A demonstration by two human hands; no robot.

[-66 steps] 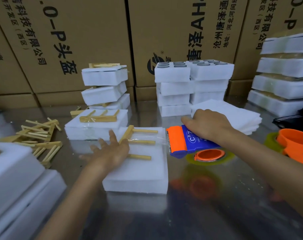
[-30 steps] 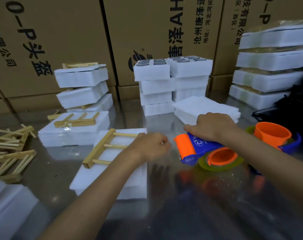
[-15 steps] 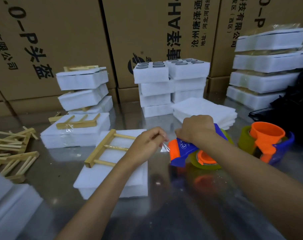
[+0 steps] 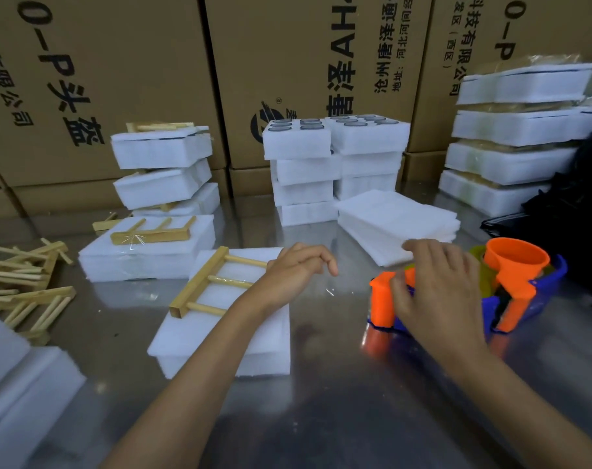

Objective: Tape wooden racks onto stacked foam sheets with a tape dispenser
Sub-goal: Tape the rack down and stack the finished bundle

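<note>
Head view, landmark: the foam stack [image 4: 220, 333] lies flat on the metal table [image 4: 321, 418], with a wooden rack [image 4: 206, 282] laid on its far left part.
Left hand [image 4: 294, 272]: rested on the far right corner of the foam stack, fingers loosely curled; whether tape is pinched cannot be told.
Right hand [image 4: 436, 292]: laid with spread fingers over the tape dispenser [image 4: 384, 306], right of the foam stack.
Second dispenser [image 4: 521, 279]: stood further right.
Loose racks [image 4: 23, 275]: heaped left of the foam stack.
Cartons [image 4: 287, 62]: lined up behind.
</note>
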